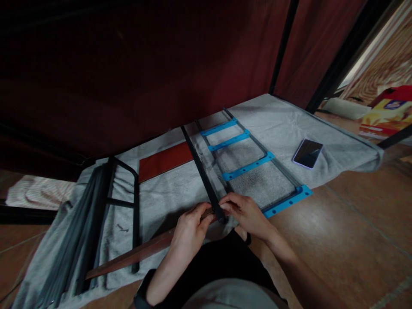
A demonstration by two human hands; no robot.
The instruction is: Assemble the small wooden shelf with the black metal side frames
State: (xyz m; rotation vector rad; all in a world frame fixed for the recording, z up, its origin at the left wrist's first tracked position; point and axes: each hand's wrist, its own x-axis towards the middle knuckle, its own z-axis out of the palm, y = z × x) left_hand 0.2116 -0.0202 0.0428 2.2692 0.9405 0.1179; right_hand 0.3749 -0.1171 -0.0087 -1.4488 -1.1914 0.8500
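Note:
My left hand (190,227) and my right hand (245,212) meet at the near end of a long black metal bar (200,171) that runs away from me across a grey towel (167,193). Both hands pinch that near end, fingertips almost touching. Right of the bar lies a black frame with several blue plastic crosspieces (247,166). Under my left hand a long brown wooden strip (135,254) slants to the lower left.
A reddish-brown wooden panel (165,160) lies beyond my hands. A black metal frame and bundled dark rods (96,219) sit at the left. A phone (307,153) rests on the towel at the right. Dark red curtains hang behind, and a yellow-red box (388,112) stands far right on the tiled floor.

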